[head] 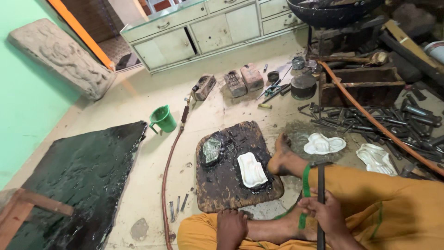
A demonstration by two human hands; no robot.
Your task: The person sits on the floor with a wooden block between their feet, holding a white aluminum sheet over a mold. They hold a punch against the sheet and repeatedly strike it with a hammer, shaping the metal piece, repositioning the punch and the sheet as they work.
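I sit on the floor in orange cloth. My right hand (326, 214) grips the dark handle of a hammer (321, 185), held upright beside my knee. My left hand (231, 227) rests on my shin and holds nothing. Just in front lies a wooden board (217, 190) coated in black pitch. A white embossed metal piece (252, 170) is set in the pitch, and a greenish-silver lump (212, 150) sits at its upper left. My foot (282, 157) presses against the board's right edge.
Two more white embossed pieces (323, 144) (375, 158) lie on the right among several steel punches (370, 121). An orange hose (169, 166) runs past a green mug (163, 119). A large pitch-covered slab (83, 176) lies on the left. Cabinets (208, 28) stand behind.
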